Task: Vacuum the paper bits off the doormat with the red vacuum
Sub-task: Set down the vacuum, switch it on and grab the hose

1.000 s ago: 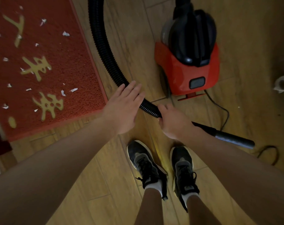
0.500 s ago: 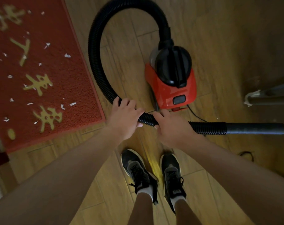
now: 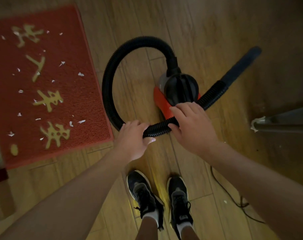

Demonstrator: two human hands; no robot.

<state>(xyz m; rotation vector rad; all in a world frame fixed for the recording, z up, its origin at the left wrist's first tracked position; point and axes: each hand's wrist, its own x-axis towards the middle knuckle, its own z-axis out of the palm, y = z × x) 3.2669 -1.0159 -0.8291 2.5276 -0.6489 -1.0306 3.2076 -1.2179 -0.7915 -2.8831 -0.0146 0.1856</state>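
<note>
Both our hands grip the black hose: left hand (image 3: 132,138) and right hand (image 3: 192,126) closed around it, in front of the red vacuum (image 3: 166,103). We judge this the pick-up stage; next, the nozzle (image 3: 242,64) must swing left to the doormat (image 3: 88,94), where paper bits (image 3: 80,74) lie scattered.

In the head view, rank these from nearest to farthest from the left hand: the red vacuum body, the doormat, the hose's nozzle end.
Measured from the left hand, which grips the hose:
1. Doormat: its near corner lies just to the hand's left.
2. Red vacuum body: ahead and to the right, beyond the right hand.
3. Nozzle end: far right, raised and blurred.
</note>
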